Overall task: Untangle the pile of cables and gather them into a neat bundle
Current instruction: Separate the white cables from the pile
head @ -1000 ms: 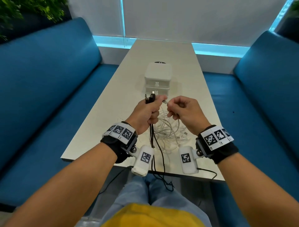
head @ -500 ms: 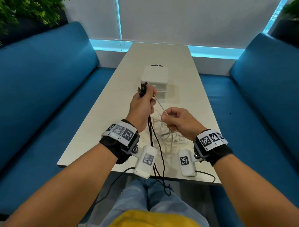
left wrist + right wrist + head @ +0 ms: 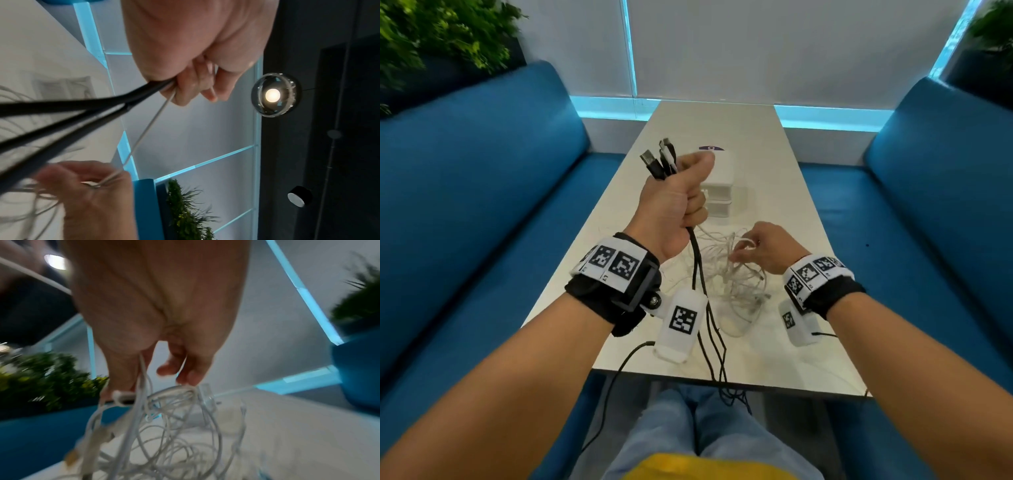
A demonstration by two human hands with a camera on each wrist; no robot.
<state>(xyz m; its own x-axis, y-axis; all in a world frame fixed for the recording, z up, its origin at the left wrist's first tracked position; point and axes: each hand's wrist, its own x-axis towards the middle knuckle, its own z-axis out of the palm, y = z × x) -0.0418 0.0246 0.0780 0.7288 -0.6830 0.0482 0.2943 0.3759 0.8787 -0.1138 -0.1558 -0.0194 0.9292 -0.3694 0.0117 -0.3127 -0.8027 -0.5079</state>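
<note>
Presently: left hand (image 3: 677, 202), raised, fist clamped round black cables (image 3: 700, 291), plugs upward, tails trailing past the near table (image 3: 784, 363) edge. Right hand (image 3: 767, 245), lower right, fingers pinching white cable tangle (image 3: 736, 284) lying on the table.

Two stacked white boxes (image 3: 717, 186) sit mid-table (image 3: 774, 164), blue sofas (image 3: 465, 192) on both sides, plants (image 3: 431, 37) behind.

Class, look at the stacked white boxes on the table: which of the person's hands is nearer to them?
Left. The left hand is raised directly in front of the white boxes; the right hand is lower, over the white cable tangle.
</note>
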